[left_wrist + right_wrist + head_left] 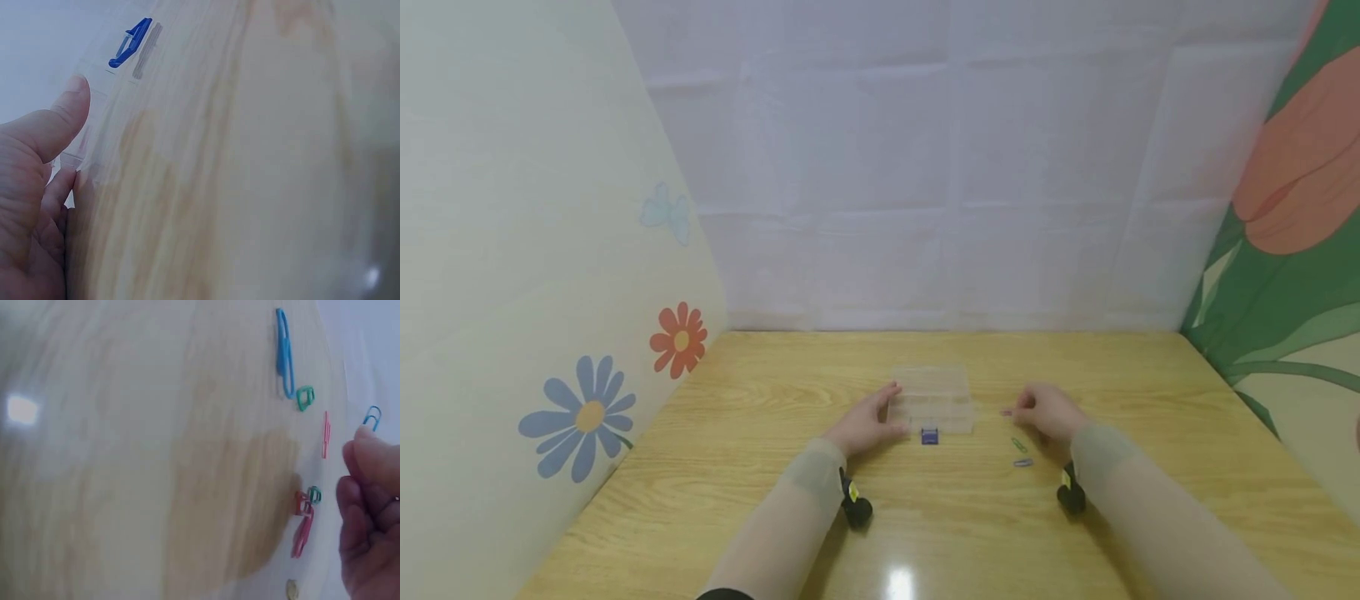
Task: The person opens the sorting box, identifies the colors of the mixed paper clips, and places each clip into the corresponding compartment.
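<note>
A clear plastic compartment box [934, 392] with a blue latch [929, 436] lies shut in the middle of the wooden table [775, 392]. My left hand [891, 412] holds its left end. In the left wrist view the thumb [65, 112] lies along the box's edge [103, 56], near the blue latch [130, 42]. My right hand [1022, 412] rests to the right of the box with curled fingers. In the right wrist view its fingertips [365, 440] pinch a small blue paper clip [372, 417]. Loose paper clips lie beside it: green [1018, 444], pale purple [1022, 462], pink [325, 434].
More clips show in the right wrist view: a long blue one [284, 353], a green one [305, 397] and a red and green cluster [305, 515]. Walls close the table in at the back [955, 208], left [512, 250] and right [1300, 250].
</note>
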The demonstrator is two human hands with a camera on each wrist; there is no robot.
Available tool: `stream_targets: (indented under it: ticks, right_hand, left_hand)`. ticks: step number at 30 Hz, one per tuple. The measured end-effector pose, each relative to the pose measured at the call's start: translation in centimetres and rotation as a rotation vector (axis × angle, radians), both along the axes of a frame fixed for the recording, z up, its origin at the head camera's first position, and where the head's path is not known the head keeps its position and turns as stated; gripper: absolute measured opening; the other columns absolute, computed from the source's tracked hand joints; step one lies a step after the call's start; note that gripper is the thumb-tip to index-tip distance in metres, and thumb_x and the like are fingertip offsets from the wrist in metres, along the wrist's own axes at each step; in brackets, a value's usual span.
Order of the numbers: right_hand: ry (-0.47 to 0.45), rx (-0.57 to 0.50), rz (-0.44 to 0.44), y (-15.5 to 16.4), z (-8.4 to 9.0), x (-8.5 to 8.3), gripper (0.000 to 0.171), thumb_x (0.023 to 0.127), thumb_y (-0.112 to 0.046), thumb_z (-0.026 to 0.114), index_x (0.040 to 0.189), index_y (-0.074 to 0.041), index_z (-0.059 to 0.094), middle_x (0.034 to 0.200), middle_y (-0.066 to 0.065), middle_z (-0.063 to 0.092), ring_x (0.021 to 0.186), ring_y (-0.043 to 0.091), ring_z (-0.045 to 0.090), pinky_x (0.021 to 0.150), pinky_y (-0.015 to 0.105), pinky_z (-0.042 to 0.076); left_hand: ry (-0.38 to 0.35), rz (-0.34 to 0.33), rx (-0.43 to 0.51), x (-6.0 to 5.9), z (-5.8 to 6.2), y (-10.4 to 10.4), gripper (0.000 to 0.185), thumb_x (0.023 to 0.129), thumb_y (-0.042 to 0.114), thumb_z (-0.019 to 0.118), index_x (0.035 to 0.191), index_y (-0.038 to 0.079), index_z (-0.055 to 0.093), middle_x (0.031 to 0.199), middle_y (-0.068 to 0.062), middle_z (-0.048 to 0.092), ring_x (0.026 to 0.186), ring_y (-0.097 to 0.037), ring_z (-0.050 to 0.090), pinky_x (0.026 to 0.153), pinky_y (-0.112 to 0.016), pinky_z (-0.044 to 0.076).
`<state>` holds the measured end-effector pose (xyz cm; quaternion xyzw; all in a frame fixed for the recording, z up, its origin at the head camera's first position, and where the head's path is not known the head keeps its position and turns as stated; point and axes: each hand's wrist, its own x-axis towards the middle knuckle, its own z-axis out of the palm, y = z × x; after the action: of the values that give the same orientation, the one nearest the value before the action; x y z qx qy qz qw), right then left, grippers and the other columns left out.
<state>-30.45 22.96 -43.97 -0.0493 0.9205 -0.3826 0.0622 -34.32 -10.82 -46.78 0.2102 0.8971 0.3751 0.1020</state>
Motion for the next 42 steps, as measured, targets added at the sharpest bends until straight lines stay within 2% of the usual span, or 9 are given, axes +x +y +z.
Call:
stream_targets:
  ticks: [9, 19, 22, 27, 32, 35, 38, 42]
  right_hand:
    - [0.042, -0.045, -0.037, -0.2, 0.4, -0.2, 0.018, 0.093, -0.017, 0.063, 0.108, -0.007, 0.066, 0.107, 0.009, 0.064, 0.1, 0.027, 0.057, 0.086, 0.045, 0.049]
    - [0.053, -0.092, -0.044, -0.9, 0.6, -0.2, 0.02, 0.095, -0.018, 0.062, 0.107, -0.004, 0.067, 0.108, 0.011, 0.066, 0.101, 0.027, 0.058, 0.09, 0.046, 0.047]
    - [0.03, -0.168, -0.036, -1.4, 0.7, -0.3, 0.021, 0.095, -0.014, 0.061, 0.109, 0.0, 0.065, 0.11, 0.014, 0.065, 0.1, 0.028, 0.062, 0.092, 0.046, 0.049]
    - [0.014, -0.257, -0.038, -2.6, 0.8, -0.4, 0.023, 0.095, -0.011, 0.06, 0.112, 0.005, 0.062, 0.112, 0.02, 0.063, 0.094, 0.031, 0.067, 0.085, 0.039, 0.055]
    - [0.01, -0.245, -0.048, -3.7, 1.1, -0.6, 0.024, 0.094, -0.014, 0.062, 0.111, 0.003, 0.063, 0.111, 0.019, 0.064, 0.092, 0.031, 0.065, 0.08, 0.037, 0.057]
    - [0.021, -0.198, -0.035, -4.3, 1.2, -0.7, 0.025, 0.094, -0.016, 0.062, 0.112, 0.001, 0.064, 0.111, 0.017, 0.064, 0.095, 0.03, 0.063, 0.08, 0.038, 0.056]
    - [0.04, -0.136, -0.036, -4.8, 1.4, -1.0, 0.023, 0.094, -0.019, 0.062, 0.11, -0.004, 0.066, 0.11, 0.012, 0.066, 0.099, 0.028, 0.061, 0.085, 0.042, 0.053]
    - [0.061, -0.109, -0.023, -5.8, 1.6, -1.2, 0.019, 0.094, -0.018, 0.063, 0.108, -0.006, 0.068, 0.109, 0.01, 0.067, 0.105, 0.029, 0.059, 0.093, 0.047, 0.047]
  left_hand:
    - [0.009, -0.005, -0.003, 0.1, 0.0, -0.1, 0.08, 0.085, 0.041, 0.072, 0.151, 0.018, 0.032, 0.159, 0.003, 0.02, 0.144, -0.024, 0.02, 0.117, -0.044, 0.017]
    - [0.014, -0.004, 0.001, 0.1, 0.1, -0.1, 0.079, 0.085, 0.04, 0.072, 0.151, 0.017, 0.033, 0.159, 0.002, 0.021, 0.144, -0.026, 0.021, 0.117, -0.046, 0.018]
    - [0.011, -0.002, 0.0, 0.1, 0.1, -0.1, 0.079, 0.085, 0.04, 0.072, 0.151, 0.018, 0.033, 0.159, 0.002, 0.021, 0.144, -0.025, 0.021, 0.117, -0.045, 0.017]
    - [0.013, -0.003, 0.009, 0.1, -0.1, -0.1, 0.079, 0.085, 0.038, 0.073, 0.15, 0.017, 0.033, 0.159, 0.0, 0.022, 0.143, -0.027, 0.022, 0.116, -0.046, 0.018]
    - [0.025, -0.003, -0.006, 0.2, 0.1, 0.0, 0.079, 0.085, 0.038, 0.072, 0.15, 0.017, 0.034, 0.159, 0.0, 0.022, 0.143, -0.027, 0.023, 0.116, -0.046, 0.019]
    - [0.021, -0.002, -0.016, 0.3, 0.2, 0.0, 0.078, 0.086, 0.038, 0.072, 0.15, 0.017, 0.033, 0.159, 0.001, 0.022, 0.144, -0.025, 0.022, 0.117, -0.045, 0.018]
    - [0.015, -0.001, -0.012, 0.3, 0.3, 0.1, 0.078, 0.086, 0.037, 0.072, 0.151, 0.016, 0.033, 0.159, 0.001, 0.021, 0.144, -0.025, 0.021, 0.117, -0.045, 0.017]
    - [0.009, 0.001, 0.0, 0.4, 0.3, 0.1, 0.077, 0.086, 0.036, 0.072, 0.15, 0.015, 0.033, 0.159, 0.001, 0.022, 0.144, -0.025, 0.021, 0.117, -0.045, 0.017]
